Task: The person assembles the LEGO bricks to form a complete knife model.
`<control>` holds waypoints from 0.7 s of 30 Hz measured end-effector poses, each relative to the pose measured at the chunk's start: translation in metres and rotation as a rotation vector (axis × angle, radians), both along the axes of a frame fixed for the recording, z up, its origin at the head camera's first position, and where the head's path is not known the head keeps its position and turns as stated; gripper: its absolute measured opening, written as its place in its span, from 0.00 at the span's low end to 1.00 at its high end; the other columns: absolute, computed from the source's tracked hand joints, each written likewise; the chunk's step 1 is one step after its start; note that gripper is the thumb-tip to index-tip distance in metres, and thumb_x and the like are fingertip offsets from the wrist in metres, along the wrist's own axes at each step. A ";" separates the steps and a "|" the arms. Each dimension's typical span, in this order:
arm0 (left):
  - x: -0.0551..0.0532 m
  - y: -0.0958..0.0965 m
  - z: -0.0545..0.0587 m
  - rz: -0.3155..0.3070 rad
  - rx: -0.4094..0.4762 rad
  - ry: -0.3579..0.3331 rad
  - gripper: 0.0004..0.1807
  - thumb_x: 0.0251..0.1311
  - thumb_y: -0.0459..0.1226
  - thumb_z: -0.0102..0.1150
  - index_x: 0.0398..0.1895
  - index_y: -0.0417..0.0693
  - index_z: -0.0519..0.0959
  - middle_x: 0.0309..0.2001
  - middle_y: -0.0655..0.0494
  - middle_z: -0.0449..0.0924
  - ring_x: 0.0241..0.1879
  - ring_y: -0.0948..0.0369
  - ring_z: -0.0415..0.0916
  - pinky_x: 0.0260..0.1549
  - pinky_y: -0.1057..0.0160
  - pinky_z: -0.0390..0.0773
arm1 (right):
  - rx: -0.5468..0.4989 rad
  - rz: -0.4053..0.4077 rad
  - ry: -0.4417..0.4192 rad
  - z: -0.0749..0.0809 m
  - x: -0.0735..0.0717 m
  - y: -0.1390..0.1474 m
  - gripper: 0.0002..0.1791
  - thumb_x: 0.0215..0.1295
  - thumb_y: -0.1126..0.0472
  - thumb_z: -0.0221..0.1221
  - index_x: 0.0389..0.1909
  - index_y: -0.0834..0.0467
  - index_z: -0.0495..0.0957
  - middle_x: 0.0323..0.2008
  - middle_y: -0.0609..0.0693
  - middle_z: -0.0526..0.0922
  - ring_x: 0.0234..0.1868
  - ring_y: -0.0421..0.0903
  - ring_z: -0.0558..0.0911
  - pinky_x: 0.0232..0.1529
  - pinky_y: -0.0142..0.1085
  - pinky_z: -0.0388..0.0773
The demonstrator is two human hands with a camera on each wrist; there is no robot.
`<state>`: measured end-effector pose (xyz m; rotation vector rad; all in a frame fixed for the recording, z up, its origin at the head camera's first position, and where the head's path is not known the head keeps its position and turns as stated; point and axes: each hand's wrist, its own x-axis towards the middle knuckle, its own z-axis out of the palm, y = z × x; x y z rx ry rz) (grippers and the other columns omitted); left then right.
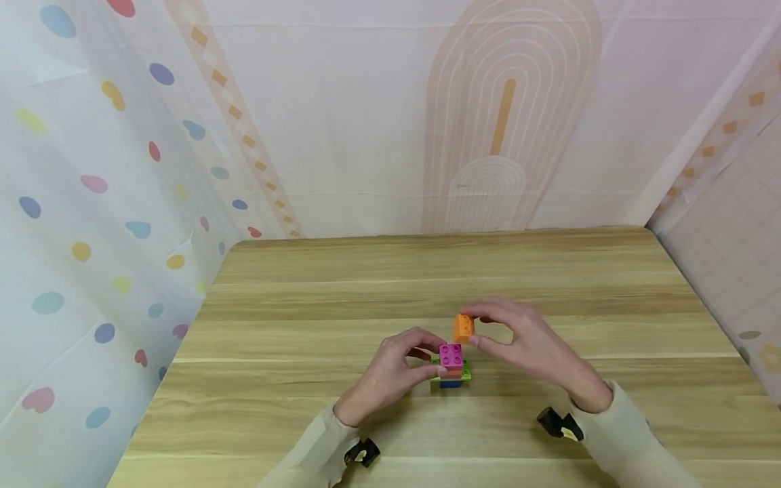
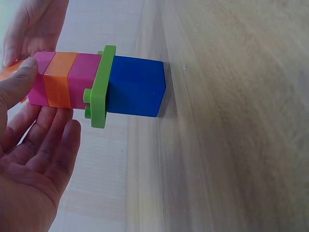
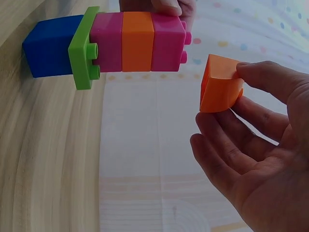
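A stack of toy building blocks stands upright on the table: a blue block [image 2: 135, 87] at the bottom, a thin green plate [image 3: 83, 58] wider than the rest, then a pink block [image 3: 107, 42], an orange block [image 3: 138, 41] and a pink block [image 1: 451, 355] with studs on top. My left hand [image 1: 399, 366] holds the stack near its top, thumb on one side and fingers on the other. Just above and right of the stack, my right hand [image 1: 525, 339] pinches a separate orange brick [image 3: 219, 84] with a curved side, between thumb and fingers. That brick is apart from the top pink block.
The wooden table [image 1: 293, 291] reaches back to a patterned curtain [image 1: 342, 135], which also hangs along the left side. A black strap piece [image 1: 363, 452] sits at the left cuff and a black device [image 1: 558, 423] at the right cuff.
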<state>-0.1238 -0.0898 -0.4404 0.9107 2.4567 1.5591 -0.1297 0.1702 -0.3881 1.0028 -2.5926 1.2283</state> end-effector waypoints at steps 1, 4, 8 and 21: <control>0.000 0.000 0.000 -0.001 0.003 0.000 0.15 0.61 0.32 0.73 0.51 0.43 0.83 0.49 0.56 0.85 0.49 0.59 0.83 0.49 0.64 0.84 | 0.002 0.004 0.004 0.000 0.000 -0.001 0.21 0.67 0.63 0.69 0.60 0.58 0.82 0.58 0.50 0.84 0.55 0.49 0.84 0.55 0.48 0.83; 0.000 0.000 0.000 -0.003 0.010 0.001 0.15 0.61 0.32 0.73 0.50 0.43 0.82 0.49 0.55 0.85 0.49 0.60 0.83 0.50 0.64 0.84 | 0.009 0.010 0.019 0.000 0.002 -0.003 0.20 0.66 0.63 0.70 0.59 0.57 0.83 0.58 0.50 0.84 0.55 0.48 0.84 0.55 0.48 0.83; 0.000 0.000 0.000 -0.008 0.021 0.003 0.16 0.61 0.32 0.73 0.51 0.43 0.82 0.49 0.55 0.85 0.49 0.60 0.83 0.50 0.64 0.84 | 0.014 0.020 0.030 -0.001 0.004 -0.006 0.20 0.65 0.62 0.71 0.57 0.57 0.84 0.57 0.49 0.83 0.55 0.49 0.83 0.55 0.50 0.83; 0.000 -0.001 -0.002 -0.014 0.016 0.010 0.15 0.62 0.33 0.73 0.50 0.43 0.82 0.49 0.55 0.85 0.49 0.55 0.84 0.50 0.64 0.84 | 0.035 0.056 -0.012 -0.004 0.009 -0.014 0.18 0.66 0.62 0.70 0.56 0.55 0.84 0.54 0.44 0.84 0.56 0.46 0.82 0.56 0.49 0.82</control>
